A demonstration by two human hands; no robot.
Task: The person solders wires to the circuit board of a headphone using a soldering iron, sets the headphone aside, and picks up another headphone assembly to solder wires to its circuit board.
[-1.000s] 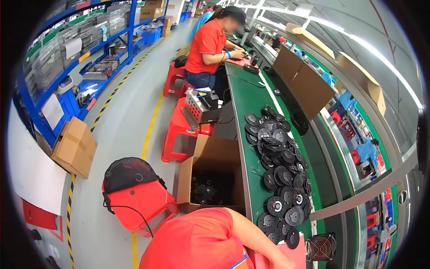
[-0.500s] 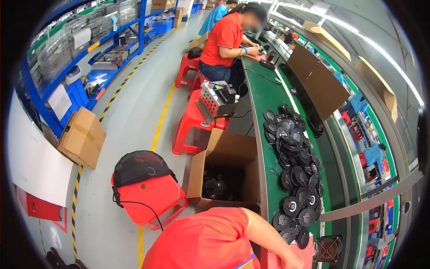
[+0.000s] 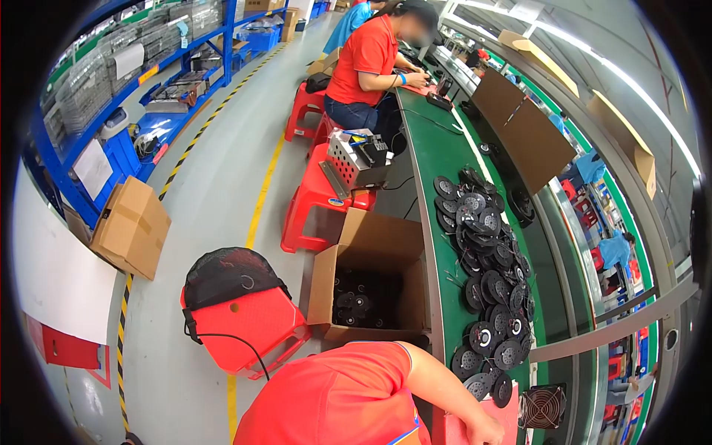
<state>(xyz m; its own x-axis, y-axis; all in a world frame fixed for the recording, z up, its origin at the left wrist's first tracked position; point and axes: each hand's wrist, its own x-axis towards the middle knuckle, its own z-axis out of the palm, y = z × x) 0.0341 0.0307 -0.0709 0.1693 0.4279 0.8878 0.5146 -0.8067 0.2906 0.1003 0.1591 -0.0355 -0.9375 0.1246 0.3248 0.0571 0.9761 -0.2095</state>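
Observation:
My left hand (image 3: 486,430) is at the bottom edge, over a pink-red mat (image 3: 454,428) at the end of the green bench. The frame edge cuts off its fingers, so what it holds, if anything, is hidden. Just beyond it lies a heap of round black discs (image 3: 486,285) with perforated faces and thin wires. The nearest disc (image 3: 502,390) rests close to the mat. To the right of the hand stands a square fan with a round grille (image 3: 544,406). My right hand is out of view.
An open cardboard box (image 3: 323,285) with black discs inside stands on the floor beside the green bench (image 3: 434,167). A red stool (image 3: 245,330) carries a black mesh bag (image 3: 231,278). Farther along, a co-worker (image 3: 363,70) in red sits working at the bench. Blue shelving (image 3: 222,52) lines the aisle.
The whole view has shifted slightly left. My left hand stays near the mat, and the heap of discs looks much the same. The co-worker's hands have moved a little.

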